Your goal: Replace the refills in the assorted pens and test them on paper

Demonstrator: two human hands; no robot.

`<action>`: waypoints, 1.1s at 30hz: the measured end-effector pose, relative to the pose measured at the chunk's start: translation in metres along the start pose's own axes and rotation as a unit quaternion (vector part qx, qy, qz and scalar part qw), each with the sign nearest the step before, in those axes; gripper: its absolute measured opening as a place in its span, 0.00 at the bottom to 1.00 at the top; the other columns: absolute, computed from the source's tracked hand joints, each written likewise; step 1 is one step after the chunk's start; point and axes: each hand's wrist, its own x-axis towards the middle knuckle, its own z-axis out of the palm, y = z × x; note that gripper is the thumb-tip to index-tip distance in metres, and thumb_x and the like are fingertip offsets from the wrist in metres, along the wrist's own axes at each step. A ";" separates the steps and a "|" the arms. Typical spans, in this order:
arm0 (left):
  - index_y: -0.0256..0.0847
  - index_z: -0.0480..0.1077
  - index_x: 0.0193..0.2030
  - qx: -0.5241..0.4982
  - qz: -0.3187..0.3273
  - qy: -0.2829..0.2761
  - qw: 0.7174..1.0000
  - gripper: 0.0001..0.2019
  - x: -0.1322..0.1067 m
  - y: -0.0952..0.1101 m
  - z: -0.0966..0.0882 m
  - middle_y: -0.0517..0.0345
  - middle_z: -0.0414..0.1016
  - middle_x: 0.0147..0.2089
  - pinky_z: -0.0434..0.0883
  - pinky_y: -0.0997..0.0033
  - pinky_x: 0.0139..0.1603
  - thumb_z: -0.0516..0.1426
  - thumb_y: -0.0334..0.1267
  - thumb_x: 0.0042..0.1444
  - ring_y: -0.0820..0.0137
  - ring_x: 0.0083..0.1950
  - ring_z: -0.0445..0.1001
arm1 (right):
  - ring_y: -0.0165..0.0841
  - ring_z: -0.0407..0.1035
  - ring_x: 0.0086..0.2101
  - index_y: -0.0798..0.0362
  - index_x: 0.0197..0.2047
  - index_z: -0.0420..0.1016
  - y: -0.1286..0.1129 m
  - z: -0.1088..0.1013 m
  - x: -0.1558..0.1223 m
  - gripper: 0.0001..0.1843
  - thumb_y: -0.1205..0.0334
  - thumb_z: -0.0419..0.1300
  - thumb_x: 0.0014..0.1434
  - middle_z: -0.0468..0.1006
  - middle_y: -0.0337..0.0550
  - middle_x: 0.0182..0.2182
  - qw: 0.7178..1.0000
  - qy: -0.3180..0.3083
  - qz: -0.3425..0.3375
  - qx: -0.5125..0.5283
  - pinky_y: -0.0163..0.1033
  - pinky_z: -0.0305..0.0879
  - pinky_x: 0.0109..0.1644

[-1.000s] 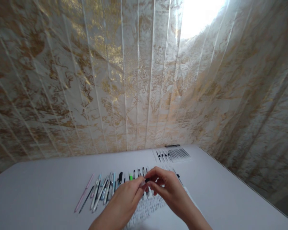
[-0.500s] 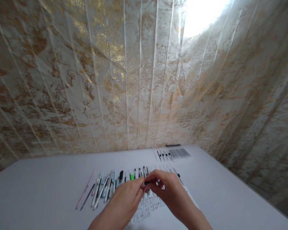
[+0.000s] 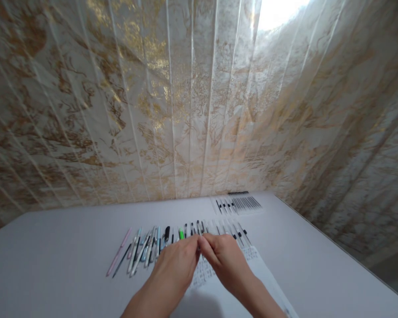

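Note:
My left hand (image 3: 177,260) and my right hand (image 3: 223,256) meet fingertip to fingertip low over a row of pens (image 3: 146,249) laid side by side on a white table (image 3: 53,251). Both hands are closed in a pinch on a thin pen, of which only a pale sliver shows between the fingers. In the row, a pink pen (image 3: 118,257) lies at the left end, and a green-capped pen (image 3: 181,234) lies just ahead of my left fingers. Under my hands is a printed sheet of paper (image 3: 254,258).
A clear pack of thin black-tipped refills (image 3: 239,204) lies at the back right of the table. A white and gold curtain (image 3: 185,110) hangs close behind and around the right side. The table's right edge (image 3: 334,247) runs diagonally.
My hands have dropped from above the table down to the row of pens. The black end of the pen they pinched no longer shows. The view has tipped slightly down.

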 end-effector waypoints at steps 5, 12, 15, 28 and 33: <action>0.42 0.71 0.42 -0.004 -0.003 0.006 1.000 0.13 0.001 0.001 -0.002 0.53 0.81 0.44 0.70 0.66 0.44 0.46 0.30 0.65 0.60 0.46 0.79 | 0.31 0.64 0.24 0.50 0.24 0.62 0.001 -0.008 -0.001 0.24 0.51 0.42 0.69 0.71 0.38 0.22 1.000 -0.004 -0.008 0.001 0.34 0.52 0.31; 0.41 0.70 0.41 -0.002 -0.015 0.003 1.000 0.14 0.001 -0.003 -0.003 0.49 0.81 0.42 0.70 0.65 0.41 0.44 0.34 0.67 0.58 0.43 0.80 | 0.32 0.63 0.28 0.49 0.27 0.57 0.000 -0.004 -0.001 0.18 0.56 0.43 0.69 0.69 0.39 0.25 0.996 0.045 -0.079 0.014 0.34 0.54 0.32; 0.39 0.70 0.43 0.005 -0.022 0.008 1.000 0.14 0.004 -0.003 0.000 0.47 0.81 0.44 0.70 0.63 0.43 0.44 0.33 0.67 0.56 0.45 0.79 | 0.30 0.59 0.23 0.49 0.23 0.53 0.001 0.001 0.001 0.20 0.56 0.44 0.68 0.64 0.35 0.20 0.997 0.041 -0.046 0.048 0.34 0.50 0.29; 0.40 0.73 0.35 -0.016 0.002 -0.026 1.000 0.17 -0.006 -0.003 -0.013 0.51 0.81 0.34 0.64 0.66 0.35 0.43 0.37 0.63 0.59 0.36 0.78 | 0.31 0.61 0.33 0.50 0.28 0.60 0.005 -0.016 0.000 0.16 0.62 0.48 0.70 0.66 0.36 0.29 0.985 -0.041 -0.141 0.086 0.34 0.57 0.38; 0.41 0.72 0.31 -0.122 0.031 -0.054 0.991 0.16 -0.010 -0.011 -0.023 0.60 0.75 0.28 0.61 0.73 0.32 0.45 0.38 0.60 0.68 0.32 0.72 | 0.32 0.63 0.37 0.51 0.31 0.66 0.002 -0.022 0.000 0.15 0.64 0.48 0.70 0.70 0.39 0.32 0.979 -0.067 -0.179 0.074 0.36 0.59 0.42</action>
